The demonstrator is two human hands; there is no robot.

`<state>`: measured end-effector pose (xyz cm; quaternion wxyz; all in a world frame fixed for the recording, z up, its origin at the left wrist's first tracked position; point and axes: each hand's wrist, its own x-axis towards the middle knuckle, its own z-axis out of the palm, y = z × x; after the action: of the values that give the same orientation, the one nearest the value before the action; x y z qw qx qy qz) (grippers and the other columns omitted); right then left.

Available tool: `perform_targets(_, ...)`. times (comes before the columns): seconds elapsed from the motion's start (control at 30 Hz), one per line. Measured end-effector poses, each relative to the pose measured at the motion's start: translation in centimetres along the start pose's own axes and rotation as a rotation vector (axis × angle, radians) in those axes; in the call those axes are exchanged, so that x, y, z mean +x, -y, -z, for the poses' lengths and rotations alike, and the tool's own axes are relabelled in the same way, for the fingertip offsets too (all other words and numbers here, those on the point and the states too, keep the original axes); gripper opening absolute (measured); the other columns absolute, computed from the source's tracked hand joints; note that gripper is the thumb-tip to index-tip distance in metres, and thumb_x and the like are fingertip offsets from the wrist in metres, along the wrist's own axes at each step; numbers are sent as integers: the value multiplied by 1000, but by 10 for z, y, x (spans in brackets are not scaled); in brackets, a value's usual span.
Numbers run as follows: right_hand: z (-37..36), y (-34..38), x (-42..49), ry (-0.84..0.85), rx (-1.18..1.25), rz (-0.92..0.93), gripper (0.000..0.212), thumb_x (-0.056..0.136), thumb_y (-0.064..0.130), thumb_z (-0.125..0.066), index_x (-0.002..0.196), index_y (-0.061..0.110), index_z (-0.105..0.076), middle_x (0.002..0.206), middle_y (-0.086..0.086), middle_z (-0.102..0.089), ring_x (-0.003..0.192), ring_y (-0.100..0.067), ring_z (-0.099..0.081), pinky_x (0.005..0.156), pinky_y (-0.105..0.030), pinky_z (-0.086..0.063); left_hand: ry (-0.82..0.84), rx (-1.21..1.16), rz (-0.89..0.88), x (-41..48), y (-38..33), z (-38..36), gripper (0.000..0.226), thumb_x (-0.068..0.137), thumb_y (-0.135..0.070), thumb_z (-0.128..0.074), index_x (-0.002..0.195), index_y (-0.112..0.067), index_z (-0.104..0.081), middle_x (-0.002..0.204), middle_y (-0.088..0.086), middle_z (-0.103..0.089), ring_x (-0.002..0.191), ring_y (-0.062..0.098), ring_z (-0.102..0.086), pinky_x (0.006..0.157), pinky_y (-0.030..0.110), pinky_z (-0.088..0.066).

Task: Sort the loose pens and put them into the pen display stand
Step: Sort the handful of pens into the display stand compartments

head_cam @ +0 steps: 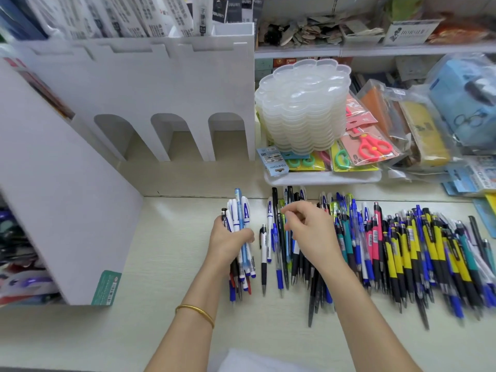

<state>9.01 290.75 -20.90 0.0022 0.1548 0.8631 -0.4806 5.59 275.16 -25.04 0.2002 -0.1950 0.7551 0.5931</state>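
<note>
Low in the middle of the frame, I am watching the left hand (229,244) wrapping its fingers round a bundle of pens (239,210) — mostly white and blue barrels, sticking out above and below the fist. A gold bangle (197,311) is sitting on that forearm. Just to the right, the right hand (308,232) is hovering over the loose pens (402,251), fingers curled and thumb close to the forefinger; I cannot tell whether it is pinching anything. Those pens are lying side by side on the pale table (171,264), spreading from the centre out to the right edge — yellow, blue, pink and black among them. The white pen display stand (171,84) is filling the upper left, its three arched slots facing me. Right of it, a stack of clear trays (303,108) is resting on packaged scissors (373,147).
</note>
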Motion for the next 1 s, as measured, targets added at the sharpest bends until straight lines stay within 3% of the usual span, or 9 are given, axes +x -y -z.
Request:
perform_targets(0.07, -4, 2, -1, 30, 52, -21, 19, 95, 11, -49, 101, 18, -66, 77, 4, -65, 69, -5, -59, 61, -18, -47, 8, -93, -5, -2, -4, 4, 46, 65, -5, -72, 106, -9, -54, 94, 19, -66, 84, 31, -68, 78, 51, -58)
perform_targets(0.17, -14, 9, -8, 81, 268, -114, 19, 97, 13, -48, 107, 14, -64, 82, -1, -66, 65, -4, -57, 56, -18, -46, -42, -275, -87, -7, -18, 8, 39, 79, 3, -65, 115, -5, -51, 84, 13, -65, 74, 23, -67, 73, 43, -59)
perform_targets(0.33, -37, 21, -26, 124, 616, -417, 27, 100, 31, -43, 116, 16, -58, 102, -1, -64, 89, -14, -61, 82, -35, -53, -185, -444, -333, -25, -58, 15, 40, 70, -5, -70, 103, -21, -52, 96, 12, -63, 81, 21, -65, 75, 37, -58)
perform_targets(0.47, -45, 40, -34, 368, 1276, -684, 47, 98, 49, -40, 107, 12, -67, 85, -7, -68, 79, -22, -65, 76, -45, -55, -176, -346, -553, -52, -76, 10, 46, 78, 2, -71, 101, -29, -46, 83, -11, -58, 70, -2, -62, 69, 19, -54)
perform_targets(0.53, -46, 48, -33, 367, 1444, -662, 50, 96, 50, -41, 100, 11, -72, 85, -9, -69, 79, -22, -65, 75, -40, -54, -155, -310, -643, -62, -78, 8, 50, 79, 4, -71, 108, -27, -45, 83, -14, -59, 72, -2, -63, 68, 16, -54)
perform_targets(0.63, -42, 58, -29, 361, 1515, -559, 49, 96, 48, -42, 98, 13, -77, 109, -9, -71, 106, -22, -66, 90, -37, -50, -134, -291, -779, -72, -78, 9, 67, 77, 8, -71, 120, -36, -43, 108, -5, -61, 95, 7, -66, 77, 18, -53)
perform_targets(0.8, -37, 73, -25, 355, 1608, -431, 48, 99, 41, -40, 98, 10, -76, 107, -10, -72, 97, -19, -69, 82, -28, -57, -91, -287, -862, -75, -75, 7, 90, 73, 12, -70, 140, -33, -30, 142, -13, -41, 126, 5, -49, 98, 27, -49)
perform_targets(0.93, -43, 78, -23, 312, 1558, -373, 37, 93, 34, -47, 100, 12, -76, 111, -9, -70, 101, -17, -68, 86, -28, -55, -83, -352, -682, -72, -68, 4, 78, 66, -8, -74, 135, -17, -38, 130, 6, -57, 120, 19, -59, 98, 46, -51)
perform_targets(1.0, -46, 79, -24, 319, 1557, -374, 37, 95, 33, -46, 104, 12, -75, 112, -9, -70, 102, -17, -68, 87, -29, -54, -108, -354, -645, -72, -67, 3, 69, 64, -10, -73, 126, -10, -43, 113, 1, -65, 108, 16, -65, 93, 46, -53)
